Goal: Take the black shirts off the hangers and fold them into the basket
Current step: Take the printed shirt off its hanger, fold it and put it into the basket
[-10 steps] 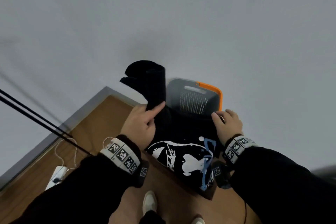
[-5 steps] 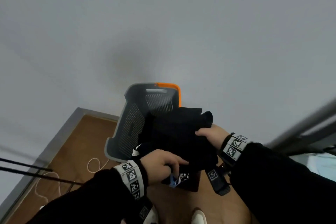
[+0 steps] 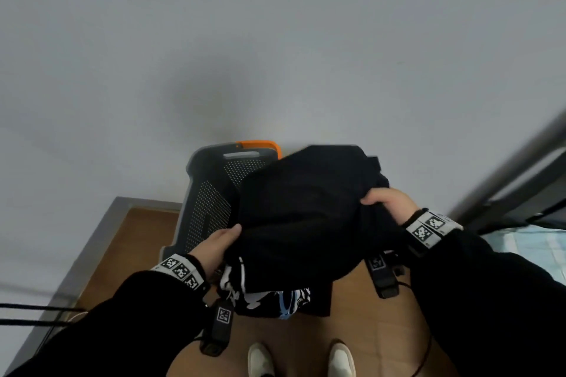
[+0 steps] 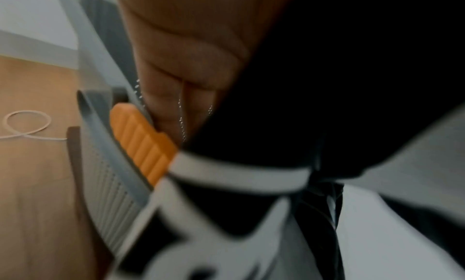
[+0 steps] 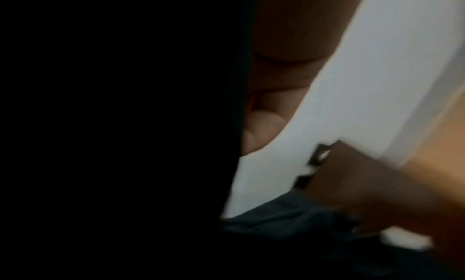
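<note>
A folded black shirt (image 3: 303,211) with a white and blue print on its underside hangs between my two hands, above the near right part of the grey basket (image 3: 208,202) with an orange handle. My left hand (image 3: 216,246) grips the shirt's left edge, thumb on top. On the right, my right hand (image 3: 387,203) grips the other edge, fingers curled over the cloth. The left wrist view shows my fingers (image 4: 191,69) under the black shirt (image 4: 339,85), beside the basket's orange handle (image 4: 143,143). Black shirt (image 5: 113,125) fills most of the right wrist view.
The basket stands on a brown wooden floor (image 3: 131,242) against a pale grey wall (image 3: 275,40). A white cable (image 4: 25,125) lies on the floor to the left. A grey metal rail (image 3: 514,168) runs at the right. My white shoes (image 3: 260,360) are below the shirt.
The shirt has been folded over so its plain black side faces up. Both hands have carried it up and right over the basket; the left hand now holds its left edge.
</note>
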Demonstrator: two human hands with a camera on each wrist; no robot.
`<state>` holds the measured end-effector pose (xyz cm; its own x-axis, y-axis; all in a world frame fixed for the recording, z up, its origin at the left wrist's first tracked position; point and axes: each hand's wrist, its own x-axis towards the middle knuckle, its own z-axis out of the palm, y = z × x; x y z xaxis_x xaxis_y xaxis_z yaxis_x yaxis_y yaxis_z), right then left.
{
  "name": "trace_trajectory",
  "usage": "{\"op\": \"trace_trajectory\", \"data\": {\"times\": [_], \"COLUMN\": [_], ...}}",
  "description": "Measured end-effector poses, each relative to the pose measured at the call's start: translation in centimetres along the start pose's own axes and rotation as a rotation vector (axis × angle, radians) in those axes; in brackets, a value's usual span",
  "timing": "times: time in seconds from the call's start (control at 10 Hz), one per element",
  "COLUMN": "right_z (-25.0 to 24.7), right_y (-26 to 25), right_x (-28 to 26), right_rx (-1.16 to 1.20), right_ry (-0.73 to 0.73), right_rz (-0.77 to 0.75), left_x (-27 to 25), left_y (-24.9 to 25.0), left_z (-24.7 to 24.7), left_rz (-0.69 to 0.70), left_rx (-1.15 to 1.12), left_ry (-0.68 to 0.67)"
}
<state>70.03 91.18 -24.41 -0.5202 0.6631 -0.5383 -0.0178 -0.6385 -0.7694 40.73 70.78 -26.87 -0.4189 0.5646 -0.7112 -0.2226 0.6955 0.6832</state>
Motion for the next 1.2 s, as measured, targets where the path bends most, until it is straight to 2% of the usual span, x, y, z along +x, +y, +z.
{"op": "trace_trajectory", "data": {"times": [0.1, 0.2, 0.3, 0.4, 0.5, 0.6, 0.7, 0.8, 1.0, 1.1, 1.2], "right_z": [-3.7, -3.8, -2.9, -2.2, -1.5, 0.0, 1.6, 1.9, 3.8, 4.1, 5.8], "right_y": [4.4, 7.6, 10.1, 12.2, 13.7, 14.2, 14.9, 17.6, 14.9, 15.2, 14.2], "right_x": [1.8, 2.3, 3.2, 3.8, 3.6, 3.2, 3.5, 6.7, 5.4, 5.4, 5.1], "right_rx": [-0.291, -0.533, -0.625, -0.641, -0.597, -0.539, -0.556, -0.439, -0.229, -0.086, -0.088], "right_ry": [0.194, 0.254, 0.248, 0.219, 0.185, 0.171, 0.157, 0.138, 0.089, 0.064, 0.062], "right_rz": [0.139, 0.256, 0.317, 0.356, 0.423, 0.438, 0.405, 0.414, 0.493, 0.463, 0.353], "left_x": [-0.7, -0.2, 0.8, 1.0, 0.4, -0.6, -2.6, -4.2, -7.9, -9.2, -9.1], "left_y": [0.2, 0.3, 0.3, 0.5, 0.9, 1.5, 3.0, 5.4, 10.6, 12.5, 12.3], "left_z": [1.4, 2.4, 2.3, 2.2, 2.7, 3.4, 4.9, 6.5, 5.9, 3.3, -0.1], "left_rz": [-0.052, -0.109, -0.153, -0.139, -0.056, 0.084, 0.210, 0.313, 0.372, 0.419, 0.409], "left_rx": [0.175, 0.305, 0.305, 0.268, 0.092, 0.110, 0.123, 0.100, -0.090, -0.216, -0.260], "left_ry": [-0.118, -0.137, -0.054, 0.008, 0.028, 0.028, -0.103, -0.226, -0.348, -0.288, -0.150]}}
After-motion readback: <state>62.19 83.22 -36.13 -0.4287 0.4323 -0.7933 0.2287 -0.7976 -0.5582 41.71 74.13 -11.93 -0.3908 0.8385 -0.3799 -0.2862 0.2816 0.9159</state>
